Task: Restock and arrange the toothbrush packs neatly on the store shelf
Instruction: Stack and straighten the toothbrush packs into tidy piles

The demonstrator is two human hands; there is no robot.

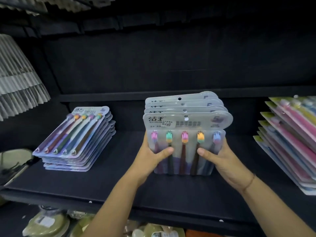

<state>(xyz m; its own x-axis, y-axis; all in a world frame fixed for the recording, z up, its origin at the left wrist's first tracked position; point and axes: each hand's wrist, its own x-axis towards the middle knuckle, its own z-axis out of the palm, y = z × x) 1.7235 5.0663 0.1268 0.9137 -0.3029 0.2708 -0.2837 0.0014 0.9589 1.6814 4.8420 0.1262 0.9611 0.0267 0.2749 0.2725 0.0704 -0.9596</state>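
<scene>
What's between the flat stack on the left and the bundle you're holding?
Nothing: the head view shows only bare dark shelf between the flat stack and the bundle gripped by left hand and right hand.

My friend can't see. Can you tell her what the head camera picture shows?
A left hand and a right hand grip a fanned bundle of toothbrush packs upright at a dark shelf. A flat stack of matching packs lies at left; pink-and-yellow packs are piled at right.

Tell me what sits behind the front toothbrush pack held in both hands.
Behind the front pack, the tops of at least three more packs show, stepped upward. Their brushes are covered by it. The left hand and right hand grip them; the fingers behind are hidden.
</scene>
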